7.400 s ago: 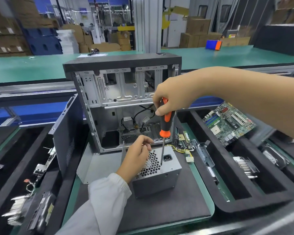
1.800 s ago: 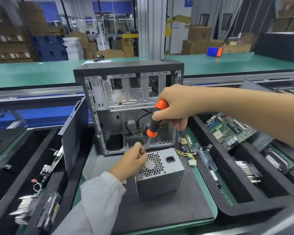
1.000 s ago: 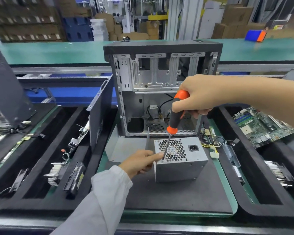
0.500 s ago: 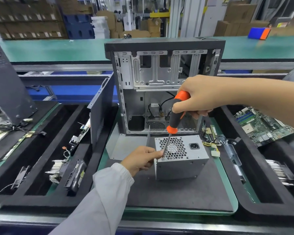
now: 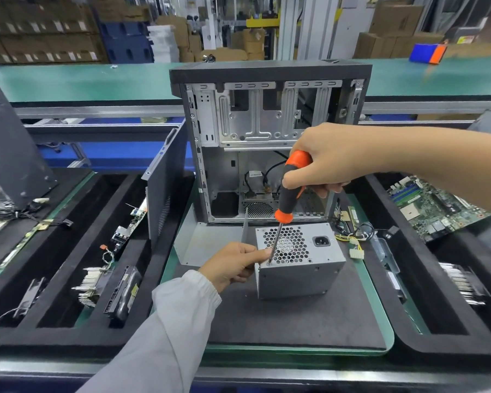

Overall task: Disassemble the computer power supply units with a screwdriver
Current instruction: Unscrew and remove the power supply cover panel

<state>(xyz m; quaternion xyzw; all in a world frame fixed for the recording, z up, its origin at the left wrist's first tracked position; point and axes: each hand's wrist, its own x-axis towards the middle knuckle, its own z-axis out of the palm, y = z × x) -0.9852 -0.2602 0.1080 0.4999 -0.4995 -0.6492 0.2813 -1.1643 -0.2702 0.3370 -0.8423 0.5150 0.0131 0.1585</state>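
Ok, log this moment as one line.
right hand grips screwdriver | tip at near-left corner of power supply | left hand steadies its left side

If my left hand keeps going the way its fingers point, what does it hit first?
The left hand points right at the power supply unit; its fingertips already look to be touching the near-left corner beside the screwdriver tip.

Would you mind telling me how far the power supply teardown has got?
Done: the power supply sits out of the case on the mat. In hand: right hand drives the screwdriver into its near-left corner screw; left hand steadies it. Left: its cover is still on.
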